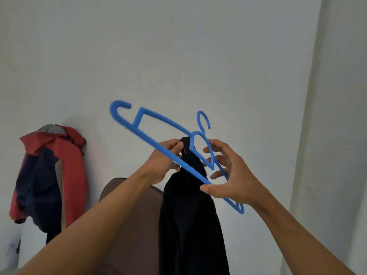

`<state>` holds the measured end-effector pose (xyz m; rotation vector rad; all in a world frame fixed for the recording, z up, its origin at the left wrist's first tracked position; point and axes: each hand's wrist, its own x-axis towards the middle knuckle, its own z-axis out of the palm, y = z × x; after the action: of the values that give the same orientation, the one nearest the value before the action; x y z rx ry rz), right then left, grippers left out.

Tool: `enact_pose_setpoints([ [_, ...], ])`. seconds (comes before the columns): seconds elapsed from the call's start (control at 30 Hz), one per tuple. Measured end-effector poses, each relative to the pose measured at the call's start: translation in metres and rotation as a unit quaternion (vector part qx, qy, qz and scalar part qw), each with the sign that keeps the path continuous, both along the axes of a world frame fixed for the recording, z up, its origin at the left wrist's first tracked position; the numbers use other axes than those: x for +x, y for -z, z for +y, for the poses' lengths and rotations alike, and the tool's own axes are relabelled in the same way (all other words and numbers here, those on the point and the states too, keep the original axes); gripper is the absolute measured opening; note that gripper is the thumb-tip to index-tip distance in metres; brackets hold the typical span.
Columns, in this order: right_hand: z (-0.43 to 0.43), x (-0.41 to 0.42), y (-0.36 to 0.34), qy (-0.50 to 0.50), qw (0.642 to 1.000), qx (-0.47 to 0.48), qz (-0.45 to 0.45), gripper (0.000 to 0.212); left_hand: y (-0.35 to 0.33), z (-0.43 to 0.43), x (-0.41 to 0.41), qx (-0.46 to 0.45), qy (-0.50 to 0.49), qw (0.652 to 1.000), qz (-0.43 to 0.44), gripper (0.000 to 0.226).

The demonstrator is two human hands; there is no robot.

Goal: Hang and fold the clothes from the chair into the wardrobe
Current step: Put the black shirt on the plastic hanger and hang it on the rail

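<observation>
1. The black garment is up in the air in the middle of the room, just in front of the person. It hangs straight down in a long, bunched drape that runs out of sight at the bottom.
2. Its top end pokes up through the opening of a blue hanger. The hanger's lower bar crosses in front of the cloth.
3. The left hand pinches that top end, with its fingertips closed on the fabric just left of the hanger's neck.
4. The right hand grips the hanger on the right. The thumb presses up under the lower bar, and the fingers are curled about the upper arm.
5. The hanger is tilted steeply. Its left end is high and far, and its right end is low and near, sticking out past the right wrist. The hook stands up above both hands.
6. Behind the garment is a brown chair. Only its rounded back shows. The hanging cloth hides its right side, and the left forearm crosses its lower part.
7. Far left, well apart from the hands, a red and navy jacket hangs against the wall.
8. Something small and bluish sits at the lower left edge, too blurred to make out.
9. The wall is plain and pale, and it steps forward in a vertical edge on the right.
</observation>
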<state>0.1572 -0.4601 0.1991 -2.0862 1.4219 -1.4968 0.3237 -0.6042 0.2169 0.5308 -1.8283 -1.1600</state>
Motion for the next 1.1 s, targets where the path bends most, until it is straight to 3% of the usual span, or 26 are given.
enact_pose_setpoints([
  [0.17,0.012,-0.014,0.001,-0.001,0.997,-0.008,-0.077,0.089,-0.005,0.017,-0.009,0.025,0.022,0.998,0.054,0.028],
  [0.23,0.014,-0.016,0.0,-0.004,0.996,-0.005,-0.094,0.088,-0.009,0.023,-0.013,-0.031,-0.006,0.999,0.039,0.026],
  [0.33,0.015,-0.016,0.002,0.003,0.997,-0.007,-0.079,0.086,-0.018,0.032,-0.017,-0.19,-0.099,0.976,-0.026,0.023],
  [0.4,0.015,-0.017,0.003,0.015,0.998,-0.007,-0.064,0.087,-0.023,0.037,-0.02,-0.226,-0.123,0.966,-0.042,0.026],
  [0.6,0.013,-0.029,-0.005,0.028,0.996,-0.004,-0.08,0.091,-0.039,0.038,-0.022,-0.188,-0.089,0.978,-0.006,0.028],
  [0.77,0.011,-0.023,-0.01,-0.081,0.99,0.035,-0.11,0.088,-0.046,0.037,-0.027,-0.208,-0.107,0.972,0.025,0.038],
  [0.9,0.001,-0.022,-0.008,-0.095,0.988,0.064,-0.102,0.081,-0.051,0.039,-0.023,-0.219,-0.084,0.971,0.041,0.039],
  [1.0,-0.008,-0.02,-0.003,-0.179,0.966,0.103,-0.157,0.071,-0.052,0.038,-0.017,-0.204,-0.077,0.975,0.051,0.025],
  [1.1,-0.012,-0.013,-0.001,-0.239,0.939,0.108,-0.22,0.085,-0.052,0.039,-0.013,-0.179,-0.09,0.976,0.079,0.029],
])
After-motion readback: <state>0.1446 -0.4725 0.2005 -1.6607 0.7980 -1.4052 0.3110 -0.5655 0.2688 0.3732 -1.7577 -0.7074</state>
